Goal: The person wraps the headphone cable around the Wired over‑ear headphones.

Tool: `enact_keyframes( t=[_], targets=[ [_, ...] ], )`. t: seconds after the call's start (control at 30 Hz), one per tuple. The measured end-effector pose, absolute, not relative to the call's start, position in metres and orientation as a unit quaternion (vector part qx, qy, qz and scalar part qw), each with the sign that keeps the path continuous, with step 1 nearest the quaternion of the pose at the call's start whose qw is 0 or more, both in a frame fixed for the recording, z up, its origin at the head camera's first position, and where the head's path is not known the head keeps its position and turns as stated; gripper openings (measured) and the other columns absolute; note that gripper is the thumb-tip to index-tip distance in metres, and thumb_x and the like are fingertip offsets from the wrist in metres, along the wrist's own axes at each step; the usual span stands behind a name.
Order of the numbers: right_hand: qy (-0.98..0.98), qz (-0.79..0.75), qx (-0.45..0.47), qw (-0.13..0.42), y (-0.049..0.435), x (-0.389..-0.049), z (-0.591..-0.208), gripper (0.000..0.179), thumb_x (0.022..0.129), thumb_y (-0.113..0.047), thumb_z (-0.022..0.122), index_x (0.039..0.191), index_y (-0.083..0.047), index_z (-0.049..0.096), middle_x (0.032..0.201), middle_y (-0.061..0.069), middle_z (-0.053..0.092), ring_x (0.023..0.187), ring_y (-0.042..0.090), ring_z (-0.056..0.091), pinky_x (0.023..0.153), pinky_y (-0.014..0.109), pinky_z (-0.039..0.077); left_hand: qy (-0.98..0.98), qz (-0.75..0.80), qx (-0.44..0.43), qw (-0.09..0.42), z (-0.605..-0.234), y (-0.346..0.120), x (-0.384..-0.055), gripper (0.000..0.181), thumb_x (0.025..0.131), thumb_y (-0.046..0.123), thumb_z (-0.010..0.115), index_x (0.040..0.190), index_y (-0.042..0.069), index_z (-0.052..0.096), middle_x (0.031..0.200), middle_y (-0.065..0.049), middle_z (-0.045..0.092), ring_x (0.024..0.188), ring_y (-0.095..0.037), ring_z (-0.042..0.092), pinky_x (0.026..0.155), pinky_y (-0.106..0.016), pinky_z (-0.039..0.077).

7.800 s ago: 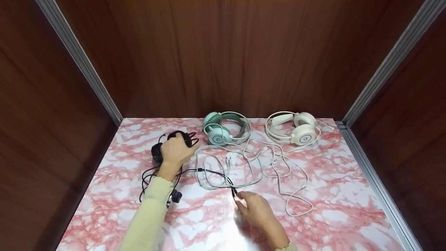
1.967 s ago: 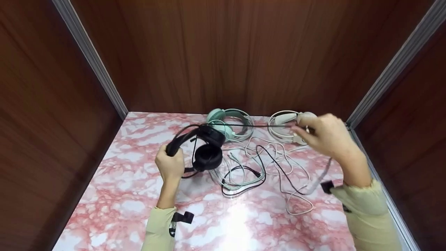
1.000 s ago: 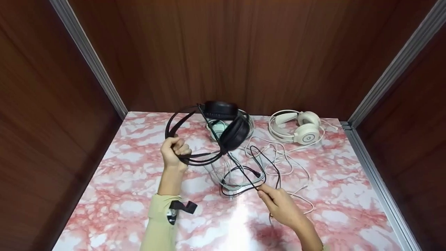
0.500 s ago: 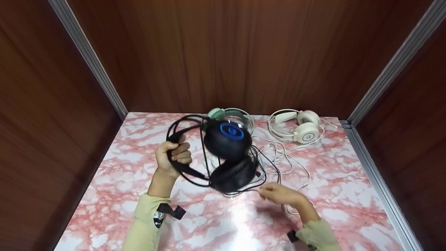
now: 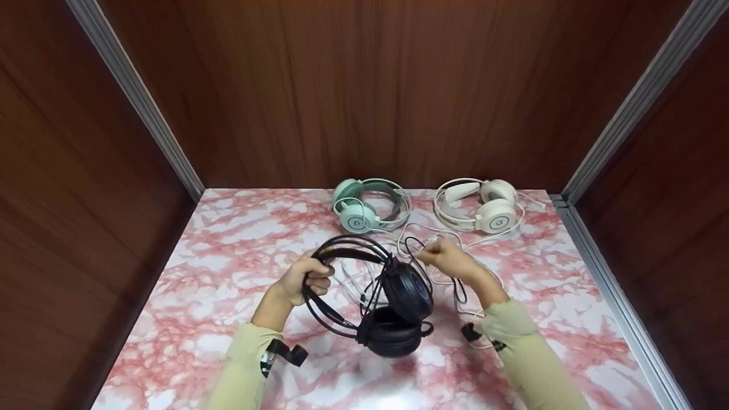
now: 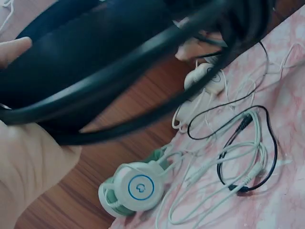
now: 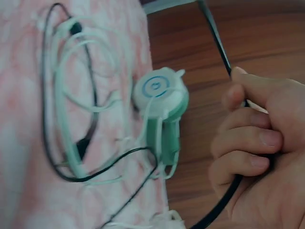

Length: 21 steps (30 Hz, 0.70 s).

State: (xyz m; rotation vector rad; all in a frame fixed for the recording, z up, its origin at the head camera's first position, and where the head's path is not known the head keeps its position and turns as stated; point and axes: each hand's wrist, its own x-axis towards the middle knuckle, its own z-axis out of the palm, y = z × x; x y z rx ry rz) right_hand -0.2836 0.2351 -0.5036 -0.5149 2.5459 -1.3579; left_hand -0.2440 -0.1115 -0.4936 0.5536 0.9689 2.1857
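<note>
Holding black headphones by the band in the left hand, now lower or nearer over the table's middle, and gripping black cord in the right hand, so handling both.

Black headset lifted from left of surface, now mid-scene in grip of left hand; right hand now holds black cable closer to headset; mint headset uncovered again.

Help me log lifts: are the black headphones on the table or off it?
Off the table: the left hand grips the black headphones by the headband, and the earcups hang in the air.
</note>
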Motion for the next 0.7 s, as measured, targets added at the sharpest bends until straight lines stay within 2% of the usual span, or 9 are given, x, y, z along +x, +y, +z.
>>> enact_keyframes(
  t=[0.13,0.23,0.33,0.4,0.5,0.53,0.7],
  targets=[
    [0.865,-0.465,-0.17,0.082,0.222,-0.287,-0.481,0.034,0.096,-0.022,0.061,0.063,-0.013,0.056,0.056,-0.008,0.036,0.053,0.01,0.031,0.049,0.027,0.025,0.486,0.809,0.172,0.283,-0.502,-0.105,-0.25,0.013,0.078,0.0,0.05,0.081,0.013,0.052,0.051,0.011,0.031,0.045,-0.002,0.025,0.043,-0.015,0.025],
    [0.812,-0.552,-0.131,0.136,0.217,-0.284,-0.468,0.036,0.098,-0.021,0.057,0.063,-0.013,0.053,0.054,-0.009,0.032,0.047,0.007,0.027,0.044,0.023,0.021,0.56,0.78,0.166,0.226,-0.506,-0.096,-0.252,0.013,0.076,-0.001,0.053,0.085,0.008,0.054,0.053,0.009,0.033,0.044,-0.004,0.028,0.042,-0.018,0.025],
    [0.738,-0.641,-0.089,0.191,0.219,-0.278,-0.456,0.034,0.101,-0.019,0.049,0.068,-0.011,0.054,0.052,-0.009,0.03,0.042,0.004,0.023,0.04,0.02,0.018,0.657,0.718,0.2,0.119,-0.509,-0.085,-0.253,0.019,0.076,-0.005,0.055,0.094,0.001,0.06,0.061,0.005,0.043,0.048,-0.006,0.035,0.044,-0.02,0.031],
    [0.706,-0.672,-0.083,0.208,0.222,-0.273,-0.449,0.033,0.103,-0.017,0.045,0.072,-0.008,0.054,0.051,-0.009,0.028,0.039,0.003,0.021,0.038,0.019,0.016,0.727,0.649,0.222,0.025,-0.512,-0.078,-0.252,0.017,0.076,-0.006,0.059,0.093,-0.001,0.061,0.067,0.004,0.048,0.053,-0.008,0.041,0.049,-0.023,0.037],
    [0.691,-0.684,-0.109,0.206,0.227,-0.262,-0.437,0.03,0.104,-0.017,0.042,0.081,-0.004,0.056,0.053,-0.008,0.027,0.041,0.003,0.021,0.039,0.02,0.016,0.794,0.554,0.223,-0.113,-0.514,-0.065,-0.249,0.014,0.073,-0.004,0.064,0.084,0.003,0.06,0.071,0.004,0.053,0.064,-0.011,0.048,0.06,-0.027,0.043],
    [0.687,-0.686,-0.122,0.206,0.227,-0.259,-0.433,0.029,0.104,-0.017,0.042,0.082,-0.004,0.055,0.054,-0.007,0.026,0.042,0.004,0.021,0.04,0.02,0.016,0.805,0.533,0.213,-0.149,-0.514,-0.062,-0.248,0.015,0.072,-0.002,0.066,0.082,0.006,0.059,0.069,0.003,0.053,0.063,-0.012,0.048,0.06,-0.029,0.043],
    [0.692,-0.684,-0.169,0.159,0.227,-0.237,-0.414,0.026,0.104,-0.019,0.043,0.09,-0.002,0.055,0.058,-0.005,0.026,0.045,0.005,0.022,0.042,0.021,0.016,0.811,0.489,0.131,-0.292,-0.516,-0.046,-0.244,0.019,0.067,0.007,0.071,0.083,0.011,0.061,0.071,0.002,0.063,0.064,-0.018,0.06,0.06,-0.037,0.048]
  ],
)
